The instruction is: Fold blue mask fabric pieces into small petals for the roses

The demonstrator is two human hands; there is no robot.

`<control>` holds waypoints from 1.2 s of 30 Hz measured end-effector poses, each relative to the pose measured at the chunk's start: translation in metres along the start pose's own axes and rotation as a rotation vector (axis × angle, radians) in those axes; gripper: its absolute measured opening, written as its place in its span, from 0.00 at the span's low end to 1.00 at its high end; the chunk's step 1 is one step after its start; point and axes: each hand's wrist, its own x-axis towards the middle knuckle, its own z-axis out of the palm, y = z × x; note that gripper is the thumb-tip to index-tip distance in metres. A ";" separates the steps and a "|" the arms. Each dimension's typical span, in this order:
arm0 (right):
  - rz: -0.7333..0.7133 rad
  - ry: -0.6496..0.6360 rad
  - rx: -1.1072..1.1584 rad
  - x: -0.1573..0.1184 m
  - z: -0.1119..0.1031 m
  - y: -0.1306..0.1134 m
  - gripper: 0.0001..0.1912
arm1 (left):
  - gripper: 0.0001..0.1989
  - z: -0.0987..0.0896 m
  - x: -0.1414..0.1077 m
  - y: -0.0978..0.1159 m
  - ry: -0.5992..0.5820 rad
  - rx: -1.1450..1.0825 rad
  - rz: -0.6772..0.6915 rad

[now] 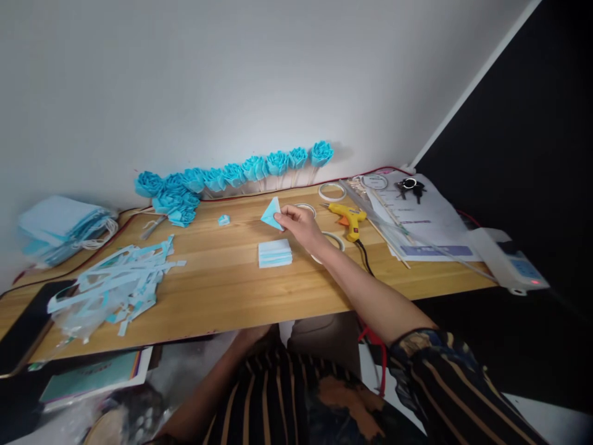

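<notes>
Tabletop (217, 300): flowers (256, 168) along back, by wall (222, 80); cut strips (134, 278), left; stack (275, 254), centre; glue gun (351, 216), right of stack; keys (416, 190) on paper sheet (430, 215), far right

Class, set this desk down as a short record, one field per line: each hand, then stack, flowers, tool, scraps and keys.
Right hand: holds a folded blue piece
Left hand: below the table edge, mostly hidden; grip unclear
Stack: pale blue and white, nearer the person than the folded piece
Flowers: blue, in a row by the wall, bunched at the left
Tool: yellow glue gun, right of the stack
Scraps: strips heaped beside a phone
Keys: on printed paper
</notes>
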 end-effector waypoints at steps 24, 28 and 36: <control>-0.106 -0.083 -0.354 -0.007 0.004 -0.002 0.14 | 0.24 -0.148 0.072 0.068 0.297 -0.182 0.122; -0.068 -0.060 -0.326 -0.006 0.003 0.004 0.14 | 0.24 -0.142 0.077 0.071 0.318 -0.258 0.134; 0.050 -0.048 -0.181 -0.004 0.002 0.002 0.18 | 0.20 -0.146 0.078 0.065 0.298 -0.270 0.118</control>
